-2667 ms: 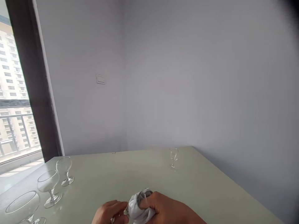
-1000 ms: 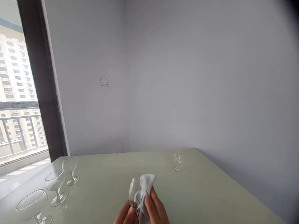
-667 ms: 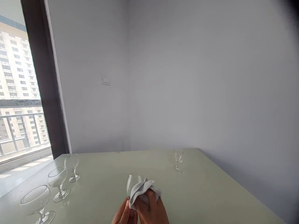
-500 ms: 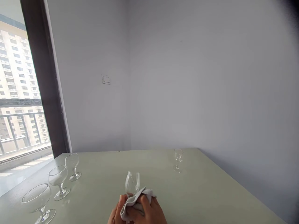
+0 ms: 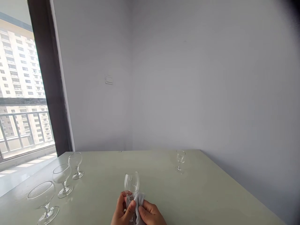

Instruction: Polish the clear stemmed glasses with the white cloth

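Observation:
A small clear stemmed glass stands upright above the pale green table, low in the middle of the view. My left hand is closed round its stem and lower bowl. My right hand is closed on a grey-white cloth, bunched against the base of the glass just right of my left thumb. The bowl of the glass is bare above both hands.
Three wide-bowled stemmed glasses stand in a row at the left: the nearest, the middle one, the farthest. A small stemmed glass stands at the far right near the wall. A window with dark frame is at left.
The cloth has come off the bowl of the glass and now sits bunched at its stem. The glass has been turned upright from lying in my hands. The camera drifted slightly right.

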Demonstrator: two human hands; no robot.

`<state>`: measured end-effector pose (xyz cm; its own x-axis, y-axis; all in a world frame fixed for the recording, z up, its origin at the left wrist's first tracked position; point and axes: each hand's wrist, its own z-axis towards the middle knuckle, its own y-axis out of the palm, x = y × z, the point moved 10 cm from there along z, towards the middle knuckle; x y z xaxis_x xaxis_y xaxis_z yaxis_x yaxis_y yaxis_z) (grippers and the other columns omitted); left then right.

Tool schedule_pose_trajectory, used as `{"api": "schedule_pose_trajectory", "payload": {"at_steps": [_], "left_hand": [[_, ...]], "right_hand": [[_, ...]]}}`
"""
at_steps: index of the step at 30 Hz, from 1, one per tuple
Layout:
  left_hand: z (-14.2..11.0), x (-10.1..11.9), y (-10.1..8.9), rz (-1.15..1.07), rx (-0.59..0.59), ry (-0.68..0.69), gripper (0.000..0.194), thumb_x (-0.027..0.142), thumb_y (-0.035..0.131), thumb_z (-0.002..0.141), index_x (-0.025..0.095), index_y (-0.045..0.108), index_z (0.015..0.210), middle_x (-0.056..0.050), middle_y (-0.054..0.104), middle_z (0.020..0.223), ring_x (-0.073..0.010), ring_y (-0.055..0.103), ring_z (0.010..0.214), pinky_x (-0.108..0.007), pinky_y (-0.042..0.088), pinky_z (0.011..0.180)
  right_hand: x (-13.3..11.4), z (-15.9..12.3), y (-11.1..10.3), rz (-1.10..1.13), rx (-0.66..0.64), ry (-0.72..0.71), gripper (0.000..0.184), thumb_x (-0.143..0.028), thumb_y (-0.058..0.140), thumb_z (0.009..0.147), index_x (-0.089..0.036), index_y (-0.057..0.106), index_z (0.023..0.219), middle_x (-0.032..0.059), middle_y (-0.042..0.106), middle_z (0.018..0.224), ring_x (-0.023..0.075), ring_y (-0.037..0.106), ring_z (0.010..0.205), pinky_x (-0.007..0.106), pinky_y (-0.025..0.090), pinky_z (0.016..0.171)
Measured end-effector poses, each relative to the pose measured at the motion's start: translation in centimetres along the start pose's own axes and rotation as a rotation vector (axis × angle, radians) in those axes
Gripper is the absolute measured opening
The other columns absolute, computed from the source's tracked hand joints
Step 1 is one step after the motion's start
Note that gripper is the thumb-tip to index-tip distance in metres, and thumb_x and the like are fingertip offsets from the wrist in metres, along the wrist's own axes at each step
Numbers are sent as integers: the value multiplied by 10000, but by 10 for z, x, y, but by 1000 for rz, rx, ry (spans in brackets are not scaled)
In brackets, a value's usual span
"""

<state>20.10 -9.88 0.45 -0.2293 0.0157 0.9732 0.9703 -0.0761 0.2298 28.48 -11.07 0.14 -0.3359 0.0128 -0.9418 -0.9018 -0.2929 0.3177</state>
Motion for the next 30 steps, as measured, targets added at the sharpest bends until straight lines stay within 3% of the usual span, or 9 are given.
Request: {"api": "schedule_pose_trajectory", "payload": {"at_steps": [4,9,14,17,22,25,27,29,30], "left_hand": [[7,-8,-4,38,-15,11,574,636,733,487,201,638,849,-27,615,760,-178,560,711,-247,409,636],[9,-33,9,-67,-234,-182,755,586,812,371,172,658,985,-81,666,837,-240,596,831,-292,402,729],[9,-27,5,-107,-182,-203,588,511,816,452,162,667,901,-96,672,912,-225,611,790,-274,417,655],[11,-23,0,-137,-100,-186,519,447,838,444,159,648,832,-114,665,997,-217,614,798,-273,433,661],[10,-19,1,-168,-88,-187,536,441,837,439,165,586,824,-94,681,897,-159,601,635,-239,410,541],[12,-11,-8,-121,-19,-166,533,436,825,471,176,558,852,-28,663,796,-51,454,458,-182,297,427],[13,-5,-17,-108,39,-144,520,422,818,500,181,548,874,40,596,650,-26,365,426,-166,266,417],[14,-1,-23,-125,70,-148,496,414,804,537,185,543,892,71,538,586,-27,348,429,-164,286,433],[14,0,-26,-140,79,-159,484,410,797,554,188,543,900,73,532,581,-30,355,433,-167,302,442]], "right_hand": [[6,-2,0,-8,-41,95,547,-622,659,643,-144,682,907,-12,540,620,90,419,537,218,311,556],[11,-6,2,-43,-132,205,571,-656,612,661,-105,699,779,-1,480,620,79,359,532,220,277,552],[10,-4,2,-3,-103,216,541,-621,605,686,-94,701,763,2,453,612,94,368,555,230,280,563],[8,0,3,36,-81,149,541,-625,623,668,-107,699,803,7,485,613,115,424,572,251,332,599],[6,4,-16,-59,35,36,562,-659,607,657,-113,653,782,-11,464,604,116,413,568,266,353,596],[-3,1,-39,-205,187,16,570,-708,557,657,-139,576,667,-28,413,574,112,376,547,254,333,553],[-16,-5,-57,-344,335,-26,571,-730,486,693,-169,507,587,-38,374,538,116,357,528,252,323,520],[-34,-11,-60,-513,414,-164,562,-682,365,800,-178,534,618,-6,448,567,142,421,560,268,363,547],[-43,-13,-52,-613,393,-282,580,-654,288,842,-181,575,666,29,520,626,168,478,617,288,398,599]]}}
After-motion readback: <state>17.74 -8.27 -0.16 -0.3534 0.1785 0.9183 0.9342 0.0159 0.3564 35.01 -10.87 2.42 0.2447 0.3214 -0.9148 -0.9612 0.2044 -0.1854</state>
